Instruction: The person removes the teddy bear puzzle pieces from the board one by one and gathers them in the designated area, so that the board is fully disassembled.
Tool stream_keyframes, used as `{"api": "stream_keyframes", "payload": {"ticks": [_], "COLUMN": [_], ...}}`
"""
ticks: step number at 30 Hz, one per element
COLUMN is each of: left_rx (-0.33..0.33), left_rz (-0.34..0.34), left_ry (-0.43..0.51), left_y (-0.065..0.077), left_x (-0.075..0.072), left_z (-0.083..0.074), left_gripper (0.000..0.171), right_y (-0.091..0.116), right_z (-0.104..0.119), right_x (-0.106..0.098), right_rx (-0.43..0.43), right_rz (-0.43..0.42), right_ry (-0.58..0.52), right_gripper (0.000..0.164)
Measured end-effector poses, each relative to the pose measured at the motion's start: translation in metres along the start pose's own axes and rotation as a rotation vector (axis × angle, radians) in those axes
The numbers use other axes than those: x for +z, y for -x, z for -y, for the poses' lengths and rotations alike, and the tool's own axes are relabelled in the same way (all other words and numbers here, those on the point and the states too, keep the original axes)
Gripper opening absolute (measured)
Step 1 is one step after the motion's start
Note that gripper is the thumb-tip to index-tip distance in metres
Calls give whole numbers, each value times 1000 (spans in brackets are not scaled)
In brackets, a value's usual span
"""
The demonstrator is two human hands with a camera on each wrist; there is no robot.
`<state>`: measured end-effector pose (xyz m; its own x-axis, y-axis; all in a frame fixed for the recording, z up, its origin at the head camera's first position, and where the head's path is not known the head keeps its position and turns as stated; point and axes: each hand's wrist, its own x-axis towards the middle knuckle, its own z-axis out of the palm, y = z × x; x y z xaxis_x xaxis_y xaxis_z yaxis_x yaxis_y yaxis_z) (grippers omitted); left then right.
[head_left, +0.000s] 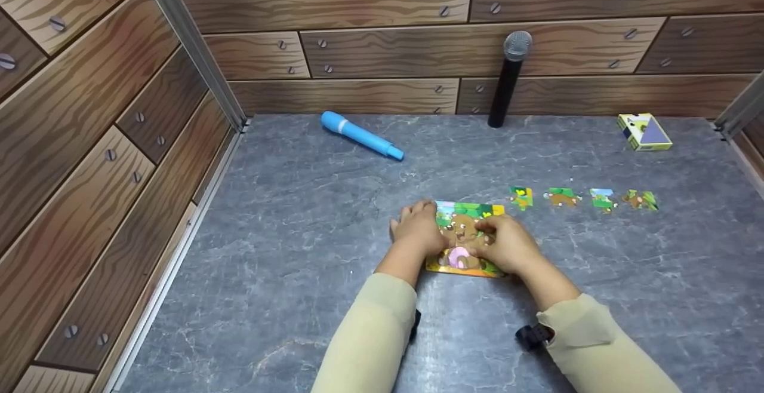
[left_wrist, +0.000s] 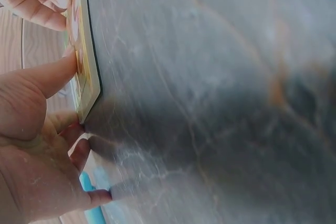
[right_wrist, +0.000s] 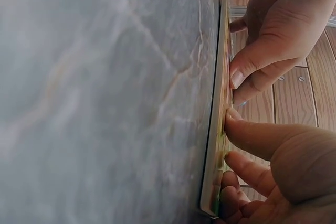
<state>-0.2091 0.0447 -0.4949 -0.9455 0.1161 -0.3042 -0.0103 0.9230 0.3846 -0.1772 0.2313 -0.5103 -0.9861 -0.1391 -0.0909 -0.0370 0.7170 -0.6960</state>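
Observation:
A picture puzzle board [head_left: 459,272] with a brown cartoon animal lies on the table between the hands. My left hand [head_left: 416,229] rests over its left side, with the thumb on the picture and the other fingers spread by the edge and tabletop. On the right half, my right hand [head_left: 510,243] touches the surface with thumb and forefinger tips. In the right wrist view, this right hand [right_wrist: 283,166] has its remaining fingers bent near the board's edge. The palms and fingers hide part of the picture.
Several loose puzzle pieces [head_left: 561,197] lie in a row to the board's upper right. Farther back are a blue toy microphone [head_left: 364,136], an upright black microphone [head_left: 506,85] and a small yellow box [head_left: 646,132]. Wood-patterned walls [head_left: 382,52] border the table.

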Motion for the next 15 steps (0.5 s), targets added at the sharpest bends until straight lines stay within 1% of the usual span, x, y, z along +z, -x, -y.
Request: {"api": "stream_keyframes", "payload": {"ticks": [8,15], "left_rx": [-3,-4], "left_rz": [-2,-6], "left_ry": [26,20], "left_y": [1,0], "left_x": [-1,1], "left_z": [-2,-2], "left_gripper": [84,84], "right_y": [0,2], "right_z": [1,2], "right_x": [0,2], "right_rx": [1,15], "right_rz": [-5,-24], "right_ry": [-19,-29], "right_gripper": [51,50]}}
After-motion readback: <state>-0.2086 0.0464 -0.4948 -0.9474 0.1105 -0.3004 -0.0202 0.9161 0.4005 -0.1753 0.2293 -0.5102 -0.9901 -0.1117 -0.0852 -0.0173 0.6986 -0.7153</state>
